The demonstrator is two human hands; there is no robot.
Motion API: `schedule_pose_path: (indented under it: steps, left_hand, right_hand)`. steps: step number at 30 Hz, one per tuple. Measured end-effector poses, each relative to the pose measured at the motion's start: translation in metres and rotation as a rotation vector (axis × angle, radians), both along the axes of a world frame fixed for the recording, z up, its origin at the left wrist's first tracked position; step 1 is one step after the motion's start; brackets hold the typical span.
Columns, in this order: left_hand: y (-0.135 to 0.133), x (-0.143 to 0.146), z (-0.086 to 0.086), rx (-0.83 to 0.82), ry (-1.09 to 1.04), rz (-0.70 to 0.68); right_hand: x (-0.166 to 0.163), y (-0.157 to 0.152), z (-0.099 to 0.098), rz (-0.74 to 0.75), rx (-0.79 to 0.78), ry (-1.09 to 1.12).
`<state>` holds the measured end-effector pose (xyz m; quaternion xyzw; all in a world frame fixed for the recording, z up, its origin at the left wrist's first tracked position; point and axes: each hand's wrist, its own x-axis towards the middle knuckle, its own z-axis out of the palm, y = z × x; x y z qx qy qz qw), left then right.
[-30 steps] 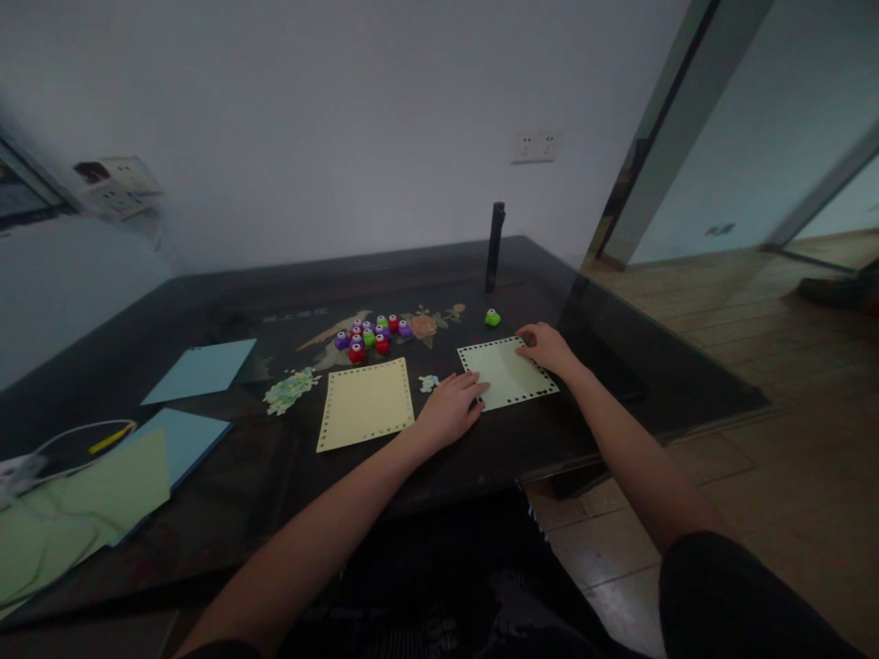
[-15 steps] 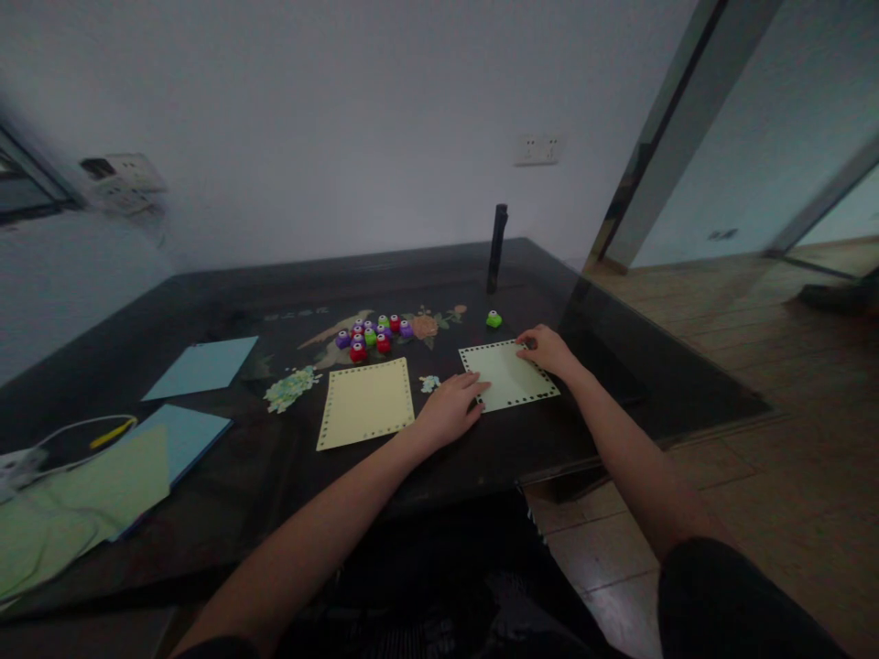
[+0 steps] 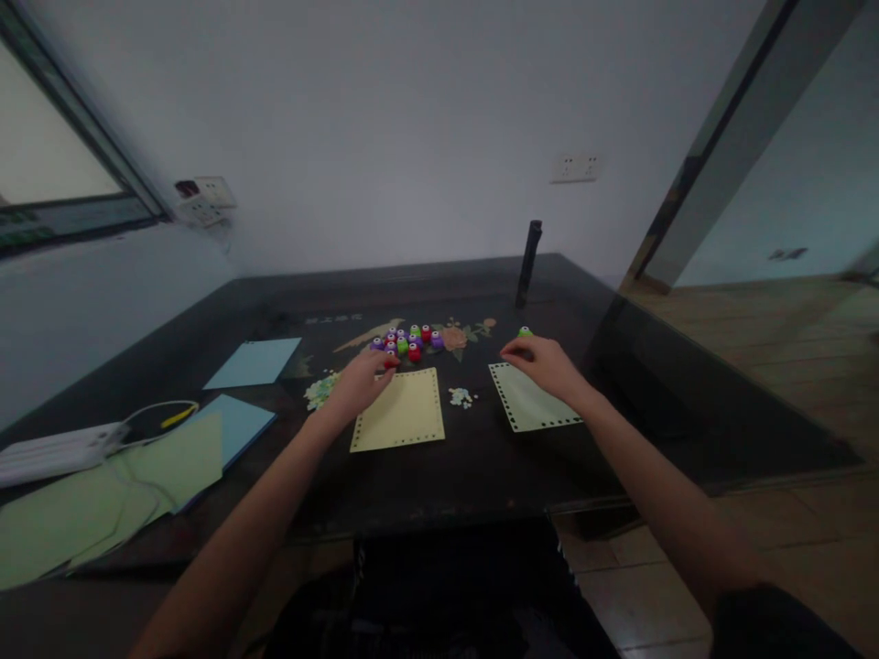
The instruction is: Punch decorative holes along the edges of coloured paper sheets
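Observation:
My left hand [image 3: 358,383] reaches over the top left corner of a yellow punched sheet [image 3: 405,414], its fingertips at a red punch [image 3: 391,359] on the near edge of a cluster of small coloured punches [image 3: 407,340]. Whether it grips that punch is unclear. My right hand [image 3: 542,364] rests on the far edge of a pale green punched sheet [image 3: 532,403], fingers bent, just short of a single green punch [image 3: 525,331]. Paper scraps [image 3: 461,397] lie between the two sheets.
A dark upright cylinder [image 3: 528,251] stands at the back of the dark table [image 3: 481,458]. Blue sheets [image 3: 253,362] and green sheets [image 3: 96,499] lie at the left with a white device and cable [image 3: 61,446]. More scraps [image 3: 320,391] lie beside the yellow sheet.
My left hand left the green sheet's near corner and moved left and away to the punch cluster. My right hand stayed at the green sheet's far edge. The camera turned left.

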<state>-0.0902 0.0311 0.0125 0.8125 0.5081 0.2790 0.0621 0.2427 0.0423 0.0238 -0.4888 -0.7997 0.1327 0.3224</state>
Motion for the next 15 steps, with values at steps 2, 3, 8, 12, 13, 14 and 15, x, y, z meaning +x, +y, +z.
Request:
schedule_pose_path:
  steps: [2, 3, 8, 12, 13, 14, 15]
  left_hand:
    - [0.001, -0.021, -0.011, -0.005, 0.016, 0.055]
    - [0.001, -0.028, -0.015, -0.01, 0.028, 0.067]
    - [-0.003, -0.033, -0.023, -0.062, 0.081, 0.078]
    - [0.0, -0.034, -0.025, -0.074, 0.146, 0.082]
    - [0.002, -0.035, -0.026, -0.075, 0.168, 0.082]
    - [0.003, -0.035, -0.028, -0.077, 0.189, 0.083]
    - [0.004, -0.036, -0.029, -0.08, 0.209, 0.085]
  right_hand:
    - [-0.027, 0.001, 0.001, 0.103, -0.034, -0.096]
    - [-0.039, 0.002, -0.001, 0.124, -0.049, -0.16]
    - [-0.068, 0.01, -0.014, -0.057, -0.096, -0.421]
    - [-0.065, 0.008, -0.022, -0.176, -0.113, -0.488]
    - [-0.063, 0.006, -0.023, -0.182, -0.134, -0.515]
    - [-0.062, 0.004, -0.023, -0.186, -0.158, -0.544]
    - [-0.061, 0.003, -0.023, -0.191, -0.184, -0.57]
